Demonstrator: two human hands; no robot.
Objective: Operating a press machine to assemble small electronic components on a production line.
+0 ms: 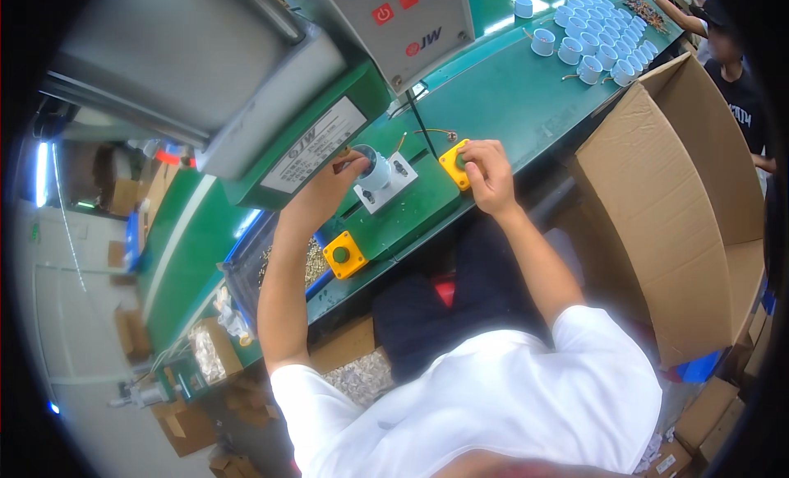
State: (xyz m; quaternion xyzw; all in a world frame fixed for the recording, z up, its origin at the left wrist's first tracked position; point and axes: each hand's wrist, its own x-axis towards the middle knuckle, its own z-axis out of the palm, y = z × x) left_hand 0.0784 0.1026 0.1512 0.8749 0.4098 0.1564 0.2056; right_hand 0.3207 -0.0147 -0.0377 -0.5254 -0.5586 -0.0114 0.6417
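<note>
My left hand (335, 178) holds a small white cylindrical part (376, 172) on the metal fixture plate (396, 182) under the press machine. My right hand (485, 172) rests on a yellow button box (451, 165), its fingers covering the green button. A second yellow box with a green button (343, 255) sits untouched near the bench's front edge, below my left forearm. Thin wires (427, 133) trail from the part toward the belt.
A green conveyor belt (509, 92) carries several white cylindrical parts (600, 42) at the far right, where another person (731, 75) works. A large open cardboard box (682, 207) stands at my right. Bins of small metal pieces (312, 260) lie to the left.
</note>
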